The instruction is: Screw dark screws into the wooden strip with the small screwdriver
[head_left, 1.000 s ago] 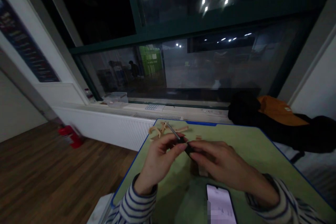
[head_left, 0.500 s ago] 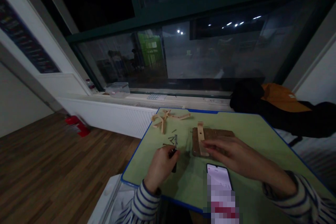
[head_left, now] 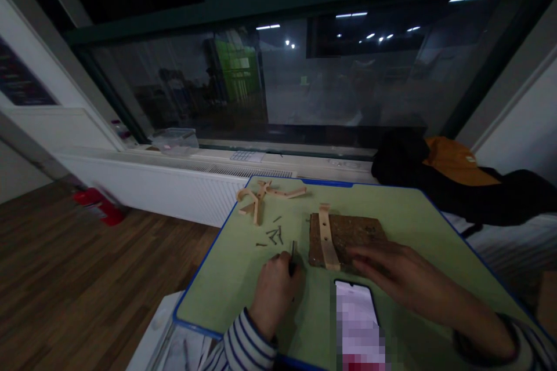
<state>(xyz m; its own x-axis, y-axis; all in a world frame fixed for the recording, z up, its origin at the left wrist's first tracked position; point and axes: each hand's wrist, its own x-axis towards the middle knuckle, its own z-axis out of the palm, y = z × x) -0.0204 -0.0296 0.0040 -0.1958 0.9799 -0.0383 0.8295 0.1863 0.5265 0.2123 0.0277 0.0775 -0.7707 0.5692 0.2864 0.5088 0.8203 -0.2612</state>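
Note:
My left hand is closed around a screwdriver, whose metal shaft points away from me above the green table; its dark handle is mostly hidden in the fist. Several screws lie loose just beyond that hand. A curved wooden strip with holes lies across the left part of a brown board. Over the board's near right side, my right hand hovers with fingers stretched out, holding nothing visible. Whether its fingertips touch the board I cannot tell.
Several pale wooden pieces lie at the table's far left corner. A phone rests near the front edge. Beyond the table are a radiator, a clear plastic box on the sill, and a dark bag with an orange cap.
The hands have come apart. My left hand took the screwdriver down to the left, near the screws. My right hand let go, reached to the wooden strip, then drew back right.

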